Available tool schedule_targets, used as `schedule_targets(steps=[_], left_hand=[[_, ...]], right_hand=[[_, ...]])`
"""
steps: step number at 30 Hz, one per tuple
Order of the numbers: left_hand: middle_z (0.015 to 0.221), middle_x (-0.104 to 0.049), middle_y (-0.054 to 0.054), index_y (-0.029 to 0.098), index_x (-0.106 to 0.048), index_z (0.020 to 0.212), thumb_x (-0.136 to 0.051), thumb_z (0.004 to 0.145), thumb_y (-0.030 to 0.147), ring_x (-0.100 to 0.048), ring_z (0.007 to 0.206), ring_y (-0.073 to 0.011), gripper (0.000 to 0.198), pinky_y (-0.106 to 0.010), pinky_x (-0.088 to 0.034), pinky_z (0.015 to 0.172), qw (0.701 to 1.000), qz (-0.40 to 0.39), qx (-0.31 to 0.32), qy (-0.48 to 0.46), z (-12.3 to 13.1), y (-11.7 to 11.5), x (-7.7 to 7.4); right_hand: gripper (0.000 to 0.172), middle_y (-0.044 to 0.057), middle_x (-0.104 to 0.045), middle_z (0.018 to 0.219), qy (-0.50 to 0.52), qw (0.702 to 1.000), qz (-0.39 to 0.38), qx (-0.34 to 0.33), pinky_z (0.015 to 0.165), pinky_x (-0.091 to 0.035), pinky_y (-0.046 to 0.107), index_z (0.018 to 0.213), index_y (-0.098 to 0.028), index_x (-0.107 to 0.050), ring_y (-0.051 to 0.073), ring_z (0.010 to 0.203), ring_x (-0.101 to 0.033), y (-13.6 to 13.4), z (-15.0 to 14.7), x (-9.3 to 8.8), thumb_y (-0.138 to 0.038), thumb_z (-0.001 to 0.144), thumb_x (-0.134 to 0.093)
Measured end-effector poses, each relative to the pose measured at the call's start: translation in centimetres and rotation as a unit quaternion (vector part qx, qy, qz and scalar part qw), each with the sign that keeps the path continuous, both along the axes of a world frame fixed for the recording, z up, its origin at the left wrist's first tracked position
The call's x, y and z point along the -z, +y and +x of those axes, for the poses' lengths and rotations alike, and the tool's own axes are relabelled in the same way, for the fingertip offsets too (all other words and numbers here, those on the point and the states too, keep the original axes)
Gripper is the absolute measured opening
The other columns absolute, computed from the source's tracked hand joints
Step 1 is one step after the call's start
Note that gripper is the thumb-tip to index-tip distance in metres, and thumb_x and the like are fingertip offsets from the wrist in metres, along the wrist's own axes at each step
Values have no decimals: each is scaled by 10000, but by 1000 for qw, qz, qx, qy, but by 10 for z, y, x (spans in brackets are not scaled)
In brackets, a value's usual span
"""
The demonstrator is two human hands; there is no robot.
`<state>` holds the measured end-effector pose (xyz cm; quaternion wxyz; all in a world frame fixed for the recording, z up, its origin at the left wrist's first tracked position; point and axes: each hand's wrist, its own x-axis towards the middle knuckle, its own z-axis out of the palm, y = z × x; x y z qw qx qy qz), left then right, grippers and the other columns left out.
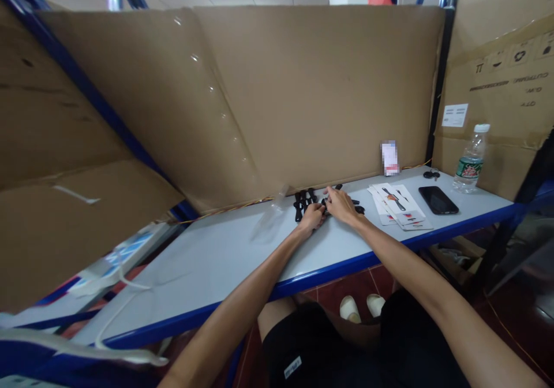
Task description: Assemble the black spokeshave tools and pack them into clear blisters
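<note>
Several small black tools [298,208] lie in a row on the grey table [234,255], near the cardboard at its back. Just right of that row, my left hand [312,217] is closed at a small dark piece whose shape I cannot make out. My right hand [340,204] touches the same group of black pieces, its fingers bent, with the index finger pointing up-left; whether it grips one is unclear. More black pieces [359,209] show beside and behind my right hand. A clear plastic bag [272,215] lies left of the row.
To the right are printed cards [400,204], a black phone [438,200], keys [431,175] and a water bottle [470,163]. A lit screen [390,158] leans on the back cardboard [324,99]. A blue edge [320,277] runs along the table's front.
</note>
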<state>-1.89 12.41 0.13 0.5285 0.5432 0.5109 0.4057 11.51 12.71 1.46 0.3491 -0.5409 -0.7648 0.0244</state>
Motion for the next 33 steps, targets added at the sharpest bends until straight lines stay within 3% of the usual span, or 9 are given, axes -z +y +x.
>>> schedule_targets(steps=[4,8,15,24,29,33], left_hand=[[460,-372,95,201,-422,732,-570,967,236,-270,316,-31,280,-185,-81,368,1000,1,-5,20,1,-2,-3],[467,-383,90,197,-432,723,-590,962,252,-274,319,-28,292,-187,-83,373,999,1,-7,32,2,-3,-4],[452,-375,91,199,-440,727,-568,979,260,-275,316,-33,289,-191,-85,381,999,-2,-12,49,3,-3,-6],[462,-360,96,206,-430,758,-561,971,272,-275,327,-43,258,-191,-101,383,999,0,-25,40,2,-5,-8],[470,-359,98,211,-417,776,-557,981,288,-271,327,-38,260,-194,-99,385,999,-4,-32,37,1,-3,-5],[471,-369,100,203,-439,771,-611,962,307,-266,323,-27,278,-193,-88,383,999,-7,-30,35,2,-1,-2]], right_hand=[[253,39,-733,1148,-3,1000,-1,-3,822,-472,254,1016,-242,-722,194,1031,-670,2,1,0,-105,870,-567],[168,49,-743,1086,-3,1000,-7,-6,801,-474,268,1024,-249,-728,209,993,-675,5,2,0,-219,897,-621],[118,61,-753,1050,-2,1000,-9,-13,815,-454,253,1003,-220,-715,196,991,-673,6,2,-1,-210,940,-615],[258,42,-690,1136,0,1000,7,-18,812,-459,250,1040,-250,-722,185,996,-653,-1,4,-4,-109,900,-557],[230,86,-738,1073,24,998,-11,52,824,-472,291,1108,-228,-690,223,994,-675,-2,2,-7,-341,1002,-521],[228,84,-762,1043,-2,999,-23,37,807,-468,292,1068,-229,-688,235,986,-689,-1,-1,-5,-401,981,-567]])
